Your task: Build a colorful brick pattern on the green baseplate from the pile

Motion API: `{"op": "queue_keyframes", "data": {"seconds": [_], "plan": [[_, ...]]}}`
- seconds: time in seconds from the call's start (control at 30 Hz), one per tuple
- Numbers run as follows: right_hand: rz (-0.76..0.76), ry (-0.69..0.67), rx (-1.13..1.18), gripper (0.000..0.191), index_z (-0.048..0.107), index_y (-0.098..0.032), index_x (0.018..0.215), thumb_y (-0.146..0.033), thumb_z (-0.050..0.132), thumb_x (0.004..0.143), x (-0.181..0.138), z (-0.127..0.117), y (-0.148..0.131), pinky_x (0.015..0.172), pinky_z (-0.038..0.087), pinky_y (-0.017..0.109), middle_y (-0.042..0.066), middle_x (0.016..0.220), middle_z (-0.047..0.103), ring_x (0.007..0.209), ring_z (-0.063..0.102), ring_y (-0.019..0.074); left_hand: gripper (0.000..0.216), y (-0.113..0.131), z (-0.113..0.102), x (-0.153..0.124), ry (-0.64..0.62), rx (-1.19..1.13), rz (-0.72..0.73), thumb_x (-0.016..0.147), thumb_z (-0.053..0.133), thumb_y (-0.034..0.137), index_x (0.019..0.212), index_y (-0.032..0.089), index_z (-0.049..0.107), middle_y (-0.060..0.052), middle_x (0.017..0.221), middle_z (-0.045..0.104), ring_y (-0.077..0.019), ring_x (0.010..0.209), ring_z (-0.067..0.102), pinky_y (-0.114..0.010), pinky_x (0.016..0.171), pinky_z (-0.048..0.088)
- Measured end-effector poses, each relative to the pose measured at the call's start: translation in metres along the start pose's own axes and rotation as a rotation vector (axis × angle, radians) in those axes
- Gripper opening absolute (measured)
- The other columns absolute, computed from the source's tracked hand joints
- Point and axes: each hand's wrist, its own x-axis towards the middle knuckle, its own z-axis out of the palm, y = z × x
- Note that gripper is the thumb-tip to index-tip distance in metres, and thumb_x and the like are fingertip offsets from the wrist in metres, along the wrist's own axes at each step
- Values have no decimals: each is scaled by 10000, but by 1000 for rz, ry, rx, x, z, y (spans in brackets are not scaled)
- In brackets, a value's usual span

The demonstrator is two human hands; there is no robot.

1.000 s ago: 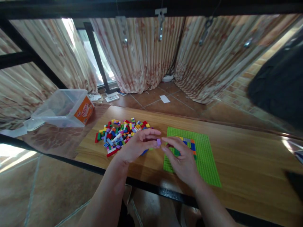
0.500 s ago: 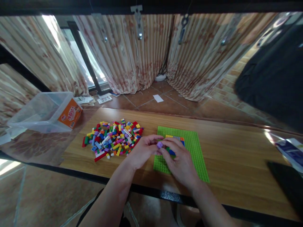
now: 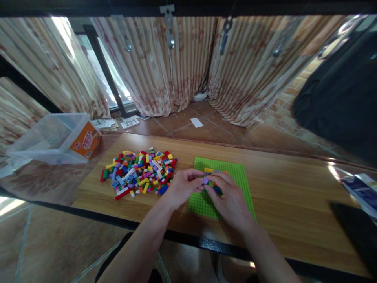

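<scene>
A green baseplate [image 3: 235, 173] lies on the wooden table [image 3: 288, 196], with a small patch of coloured bricks [image 3: 215, 171] built on it, partly hidden by my fingers. My left hand [image 3: 184, 186] and my right hand [image 3: 231, 202] meet over the plate's left half. Both pinch a small purple brick [image 3: 205, 180] between their fingertips, just above the built patch. A loose pile of coloured bricks [image 3: 138, 173] lies to the left of my left hand.
A clear plastic tub [image 3: 55, 137] with an orange label stands at the far left. Dark objects [image 3: 357, 220] and a printed sheet [image 3: 361, 188] sit at the table's right end. Curtains [image 3: 176, 63] hang behind, with tiled floor below.
The purple brick and both hands have come down closer to the built patch on the baseplate. The camera has turned right, so everything sits further left in view.
</scene>
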Motion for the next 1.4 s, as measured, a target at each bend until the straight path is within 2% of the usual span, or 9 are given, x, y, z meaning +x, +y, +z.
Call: {"op": "queue_keyframes", "data": {"seconds": [0.2,0.37,0.43,0.6,0.8,1.13,1.4], "plan": [[134,14,90,198,706,-254,1006,-368,565,926,1,-18,14,925,517,418,68,1062,696,1014,648,219,149,-4,17,5,34,-6,12,812,696,202,944,131,696,-29,759,714,-90,598,623,-213,596,481],[333,107,125,258,726,-234,964,-451,637,858,-4,-48,49,789,528,385,56,991,717,851,657,201,123,-9,8,12,147,274,186,814,627,158,910,136,700,-25,760,708,-118,642,620,-221,591,464],[384,82,132,285,733,-228,951,-478,651,839,-5,-53,57,771,522,380,57,984,719,841,656,200,138,-11,1,13,151,394,255,818,614,169,918,140,705,-35,797,721,-142,700,642,-240,627,486],[320,-72,87,237,750,-246,911,-454,667,833,-6,-44,58,837,503,394,56,986,686,921,649,215,161,-12,-1,12,126,610,343,848,576,180,915,151,719,-59,905,747,-180,835,673,-281,731,517],[280,-145,42,203,754,-266,930,-422,649,853,-8,-35,58,880,490,423,64,1019,659,963,626,231,195,-10,6,7,124,738,363,877,550,181,959,153,725,-61,923,753,-175,803,673,-287,732,517],[289,-156,-6,185,762,-266,919,-392,648,844,-5,-31,56,886,490,428,63,1020,658,971,617,235,217,-7,8,3,105,851,342,890,545,185,996,139,729,-65,936,759,-169,766,669,-283,717,507],[227,-116,-60,211,778,-247,943,-373,631,859,-6,-30,53,882,507,424,83,1020,674,958,628,237,215,-6,10,1,113,898,327,885,550,179,993,149,734,-56,933,764,-163,752,666,-280,716,502]]}}
